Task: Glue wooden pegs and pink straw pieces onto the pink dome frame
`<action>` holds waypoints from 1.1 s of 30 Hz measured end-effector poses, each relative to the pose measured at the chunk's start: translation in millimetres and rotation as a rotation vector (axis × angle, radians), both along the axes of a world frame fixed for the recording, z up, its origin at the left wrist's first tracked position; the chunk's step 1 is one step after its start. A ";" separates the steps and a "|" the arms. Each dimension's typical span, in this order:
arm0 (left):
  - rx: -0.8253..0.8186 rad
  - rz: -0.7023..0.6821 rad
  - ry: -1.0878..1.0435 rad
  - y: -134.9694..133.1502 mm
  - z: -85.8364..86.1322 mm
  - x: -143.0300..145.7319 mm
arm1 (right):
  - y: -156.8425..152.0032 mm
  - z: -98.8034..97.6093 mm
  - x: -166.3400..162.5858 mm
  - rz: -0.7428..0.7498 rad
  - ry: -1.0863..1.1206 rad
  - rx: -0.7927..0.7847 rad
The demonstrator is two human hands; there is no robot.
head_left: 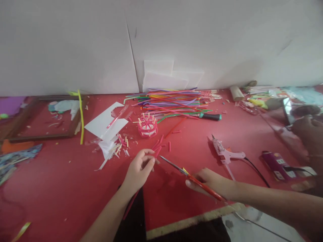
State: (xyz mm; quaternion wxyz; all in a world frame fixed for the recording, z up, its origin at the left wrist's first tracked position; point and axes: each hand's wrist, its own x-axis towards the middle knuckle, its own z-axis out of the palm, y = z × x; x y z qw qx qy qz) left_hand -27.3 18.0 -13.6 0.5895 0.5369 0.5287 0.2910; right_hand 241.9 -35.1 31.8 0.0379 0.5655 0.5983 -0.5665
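My left hand (138, 171) pinches a pink pipe cleaner (157, 152) between thumb and fingers; its long end hangs below the wrist. In my right hand (214, 183) is a pair of scissors (202, 185) with red handles. The blade tips point left, close to the pipe cleaner's upper end, and whether they touch it I cannot tell. Short cut pink pieces (169, 146) lie on the table just beyond. Behind them stands a small round pink-and-white craft piece (147, 127) with pale wooden pegs around it.
A pile of coloured pipe cleaners (174, 102) lies at the back near a black-handled tool (210, 116). Right of me are a pink glue gun (224, 153) with a cord and a purple box (277, 164). Another person's hand (308, 129) is beside a phone (287, 111). White paper (101, 121) and a frame (42, 137) lie left.
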 end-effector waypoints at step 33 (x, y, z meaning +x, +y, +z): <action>0.064 -0.122 0.127 -0.6 7.2 1.8 | -4.2 -3.9 4.8 -0.021 -0.035 0.003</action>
